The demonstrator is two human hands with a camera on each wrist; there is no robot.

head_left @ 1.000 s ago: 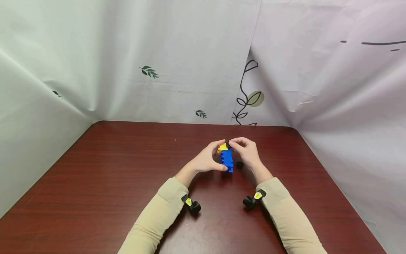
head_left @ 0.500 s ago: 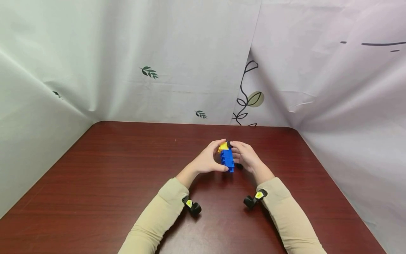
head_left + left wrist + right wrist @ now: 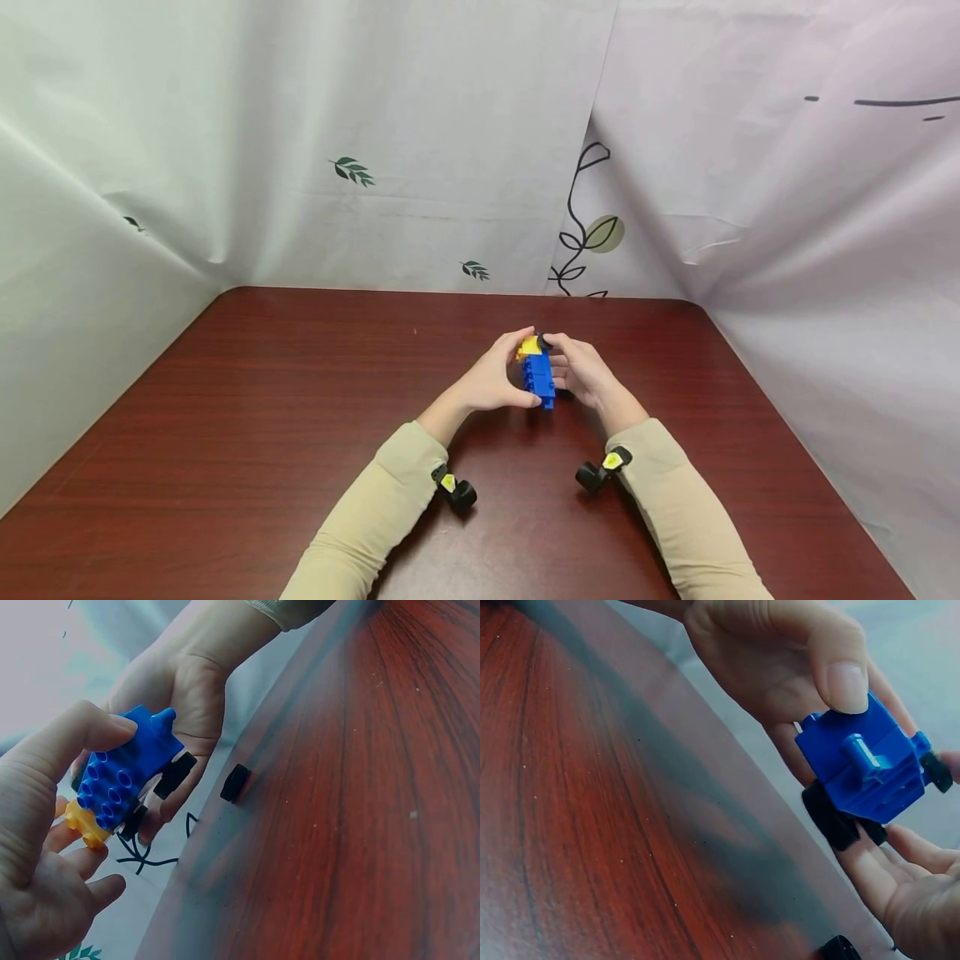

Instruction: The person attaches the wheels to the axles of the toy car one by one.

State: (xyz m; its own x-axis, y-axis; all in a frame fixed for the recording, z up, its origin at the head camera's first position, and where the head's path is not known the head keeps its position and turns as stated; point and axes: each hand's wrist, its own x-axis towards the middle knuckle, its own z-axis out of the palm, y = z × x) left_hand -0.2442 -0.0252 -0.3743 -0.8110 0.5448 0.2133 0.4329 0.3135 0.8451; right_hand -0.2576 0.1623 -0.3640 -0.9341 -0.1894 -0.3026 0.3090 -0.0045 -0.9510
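Observation:
A blue toy vehicle (image 3: 538,375) of studded bricks with black wheels and a yellow brick (image 3: 88,823) at one end is held above the table between both hands. My left hand (image 3: 489,377) grips it lengthwise, thumb on the near end and fingers at the yellow end. A black wheel (image 3: 936,772) sits against its right side near the far end, and my right hand (image 3: 585,371) presses it there, other fingers reaching under the vehicle. A bare blue peg (image 3: 862,756) sticks out of that same side. Another wheel (image 3: 808,801) shows on the opposite side.
A loose black wheel (image 3: 236,783) lies on the brown table (image 3: 300,433), mostly covered by the right hand in the head view. Pale printed cloth (image 3: 420,167) hangs behind and at both sides. Black wrist cameras (image 3: 461,496) are strapped over the sleeves.
My right hand has gone from pinching the wheel with fingertips to pressing it on, fingers spread below the vehicle. It now covers most of the loose wheel. My left hand has barely moved.

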